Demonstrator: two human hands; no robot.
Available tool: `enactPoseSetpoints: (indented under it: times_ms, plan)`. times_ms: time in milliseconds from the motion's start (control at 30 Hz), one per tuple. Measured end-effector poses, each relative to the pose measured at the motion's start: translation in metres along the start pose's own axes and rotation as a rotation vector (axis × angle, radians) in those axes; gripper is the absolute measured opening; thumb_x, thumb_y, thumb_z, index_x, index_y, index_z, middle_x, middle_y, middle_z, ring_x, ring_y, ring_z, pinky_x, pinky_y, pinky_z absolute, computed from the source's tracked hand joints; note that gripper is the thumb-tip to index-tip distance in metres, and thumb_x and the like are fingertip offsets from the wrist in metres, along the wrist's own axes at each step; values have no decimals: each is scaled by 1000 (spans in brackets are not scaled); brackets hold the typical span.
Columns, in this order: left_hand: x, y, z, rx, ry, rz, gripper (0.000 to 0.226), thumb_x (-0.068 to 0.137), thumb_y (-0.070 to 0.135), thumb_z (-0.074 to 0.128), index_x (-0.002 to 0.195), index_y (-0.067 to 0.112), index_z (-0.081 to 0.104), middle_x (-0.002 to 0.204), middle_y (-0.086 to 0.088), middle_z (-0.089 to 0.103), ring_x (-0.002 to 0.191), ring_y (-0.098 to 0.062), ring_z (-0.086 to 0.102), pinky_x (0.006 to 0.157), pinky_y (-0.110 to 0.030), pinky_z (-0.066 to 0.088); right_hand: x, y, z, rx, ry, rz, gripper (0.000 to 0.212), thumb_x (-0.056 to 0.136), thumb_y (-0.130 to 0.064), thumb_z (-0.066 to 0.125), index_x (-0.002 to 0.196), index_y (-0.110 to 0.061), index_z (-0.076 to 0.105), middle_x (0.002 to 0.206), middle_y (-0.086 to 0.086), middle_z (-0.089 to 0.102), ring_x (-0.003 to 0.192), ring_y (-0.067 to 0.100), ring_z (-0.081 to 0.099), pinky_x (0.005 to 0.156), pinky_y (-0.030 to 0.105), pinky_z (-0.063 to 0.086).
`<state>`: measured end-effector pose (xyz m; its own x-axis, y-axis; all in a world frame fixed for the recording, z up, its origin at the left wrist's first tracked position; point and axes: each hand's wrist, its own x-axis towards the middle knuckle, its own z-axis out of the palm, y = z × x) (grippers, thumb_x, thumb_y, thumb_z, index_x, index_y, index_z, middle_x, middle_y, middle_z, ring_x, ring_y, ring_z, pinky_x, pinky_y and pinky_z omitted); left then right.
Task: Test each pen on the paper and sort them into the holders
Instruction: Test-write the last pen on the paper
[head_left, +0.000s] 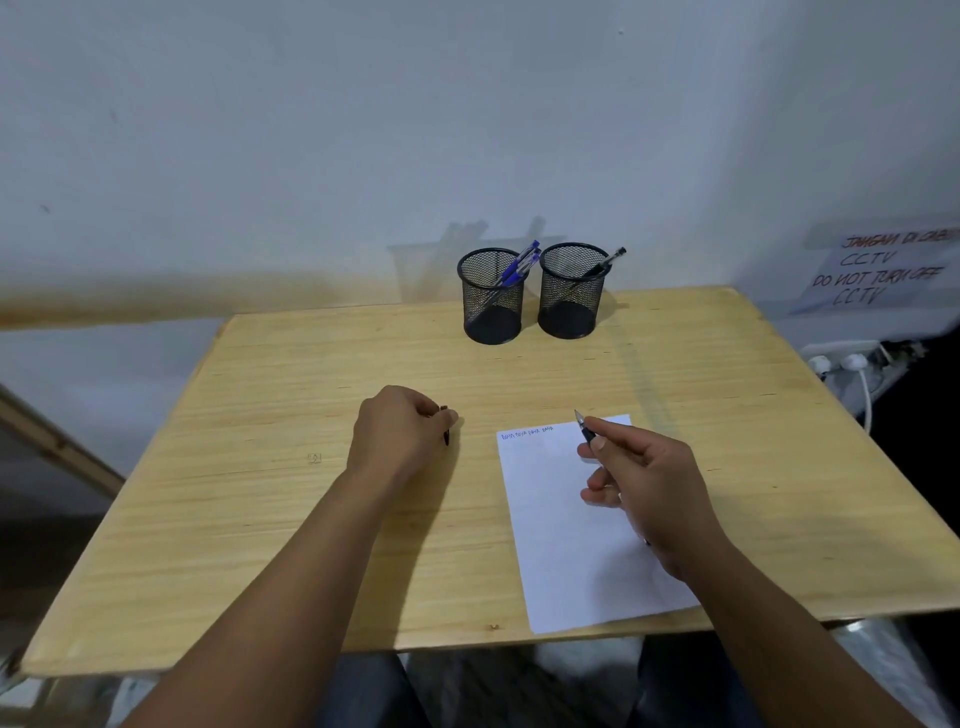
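wooden table (260, 467): right hand (649, 493) holds pen (584, 426) above paper (561, 561).

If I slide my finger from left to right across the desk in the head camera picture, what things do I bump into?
Left hand gripping a pen cap → left mesh holder with blue pens → right mesh holder with a black pen → right hand holding a pen over the paper.

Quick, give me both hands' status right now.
Left hand: grips a pen cap.
Right hand: holds an uncapped black pen, tip above the paper.
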<state>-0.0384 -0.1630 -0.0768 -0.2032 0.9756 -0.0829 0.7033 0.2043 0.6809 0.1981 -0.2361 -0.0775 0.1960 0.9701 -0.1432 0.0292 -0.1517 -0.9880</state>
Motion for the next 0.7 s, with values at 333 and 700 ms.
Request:
enactPoseSetpoints:
  times_ms: [333,700]
  plan:
    - [-28,5,16,88,71,310,38,92,39,60,124,19,66,106,7,67,100,-16,61,86,-27,46,10,-3,-7,17,-136,219,33,94,-44,62,96,-16,78,107,5,73,99,19,72,99,45,53]
    - [-57,-2,50,295,-44,562,65,87,49,59,141,13,50,139,2,53,126,-18,43,106,-24,26,9,4,-11,-245,-23,-132,34,93,-16,66,127,-22,66,112,-7,73,101,11,70,92,31,56]
